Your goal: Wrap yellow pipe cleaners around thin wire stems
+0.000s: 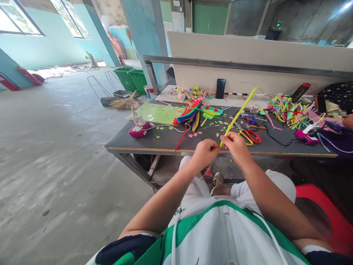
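Observation:
A fuzzy yellow pipe cleaner (240, 111) slants up and to the right above the table edge. My right hand (236, 146) is closed, thumb and fingers pinching it near its lower end. Right beside it, my left hand (206, 151) is also closed, its fingertips pinched at the bottom tip of the yellow stem. A thin pale strand (205, 173) hangs below my hands; where it starts is hidden. Just beyond my right hand lie scissors (252, 138) with red and yellow handles. A bundle of coloured pipe cleaners (190, 114) rests further left.
The dark table (124, 141) also bears a magenta device (139, 129), a blue glue gun (250, 119), a phone (220, 88) leaning on the back board and a colourful pile (289, 108) at right. Paper scraps are scattered about. Another person's hand (348, 121) shows at far right.

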A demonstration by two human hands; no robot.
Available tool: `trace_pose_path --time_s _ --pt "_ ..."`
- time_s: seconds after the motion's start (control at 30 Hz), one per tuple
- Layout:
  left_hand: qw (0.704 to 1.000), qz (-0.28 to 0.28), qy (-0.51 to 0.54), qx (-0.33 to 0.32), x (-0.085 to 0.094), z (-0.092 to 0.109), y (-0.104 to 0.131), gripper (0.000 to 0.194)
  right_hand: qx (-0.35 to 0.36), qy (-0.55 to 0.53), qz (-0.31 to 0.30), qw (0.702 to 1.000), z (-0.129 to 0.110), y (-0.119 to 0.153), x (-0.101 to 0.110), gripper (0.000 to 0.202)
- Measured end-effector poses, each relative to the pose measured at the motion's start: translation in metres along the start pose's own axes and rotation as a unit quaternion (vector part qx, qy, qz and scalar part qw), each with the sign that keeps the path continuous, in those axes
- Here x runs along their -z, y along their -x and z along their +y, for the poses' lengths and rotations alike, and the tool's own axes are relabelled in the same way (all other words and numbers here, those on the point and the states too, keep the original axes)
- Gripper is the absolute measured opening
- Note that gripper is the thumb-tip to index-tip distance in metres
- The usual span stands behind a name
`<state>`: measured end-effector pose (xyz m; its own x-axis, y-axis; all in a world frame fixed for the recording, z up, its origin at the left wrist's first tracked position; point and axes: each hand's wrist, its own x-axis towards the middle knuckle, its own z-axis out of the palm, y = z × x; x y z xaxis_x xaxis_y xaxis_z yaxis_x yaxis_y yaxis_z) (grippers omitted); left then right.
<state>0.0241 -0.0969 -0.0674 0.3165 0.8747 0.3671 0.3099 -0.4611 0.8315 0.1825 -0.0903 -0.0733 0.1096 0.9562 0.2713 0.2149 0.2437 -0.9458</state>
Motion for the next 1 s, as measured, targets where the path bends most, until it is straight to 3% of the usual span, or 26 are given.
trace_pose_path --time_s 0.07,0.13,0.23,0.33,0.47,0.57,0.63,0.73,0.9,1.0 --pt "0.998 -0.029 0.046 0.015 0.001 0.002 0.002 0.01 0.0 -0.01 -0.013 1.0 -0.005 0.002 0.002 0.029" --pt "0.981 -0.087 0.157 0.067 0.003 0.002 0.005 0.015 0.0 -0.069 -0.049 0.996 -0.013 0.004 0.005 0.027" --pt "0.915 -0.17 0.341 0.132 0.006 0.001 0.007 0.025 -0.013 -0.173 -0.102 0.98 -0.023 0.009 0.007 0.025" --pt "0.847 -0.224 0.453 0.165 0.005 0.0 0.007 0.027 -0.002 -0.251 -0.134 0.959 -0.026 0.011 0.004 0.026" --pt "0.793 -0.254 0.524 0.175 -0.003 -0.002 0.009 0.029 0.035 -0.304 -0.156 0.939 -0.022 0.011 -0.003 0.03" --pt "0.776 -0.249 0.551 0.182 -0.009 -0.005 0.011 0.032 0.044 -0.33 -0.178 0.926 -0.019 0.009 -0.005 0.032" --pt "0.787 -0.23 0.541 0.185 -0.009 -0.006 0.011 0.032 0.029 -0.321 -0.177 0.93 -0.018 0.007 -0.003 0.029" --pt "0.845 -0.166 0.476 0.178 -0.005 -0.008 0.006 0.03 -0.003 -0.254 -0.138 0.957 -0.016 0.004 0.001 0.026" --pt "0.961 -0.047 0.242 0.123 0.001 -0.002 -0.005 0.022 0.0 -0.076 -0.029 0.997 -0.012 -0.002 0.0 0.028" --pt "0.989 -0.023 0.127 0.077 0.002 0.004 -0.006 0.018 0.002 0.0 -0.008 1.0 -0.014 -0.002 0.0 0.028"
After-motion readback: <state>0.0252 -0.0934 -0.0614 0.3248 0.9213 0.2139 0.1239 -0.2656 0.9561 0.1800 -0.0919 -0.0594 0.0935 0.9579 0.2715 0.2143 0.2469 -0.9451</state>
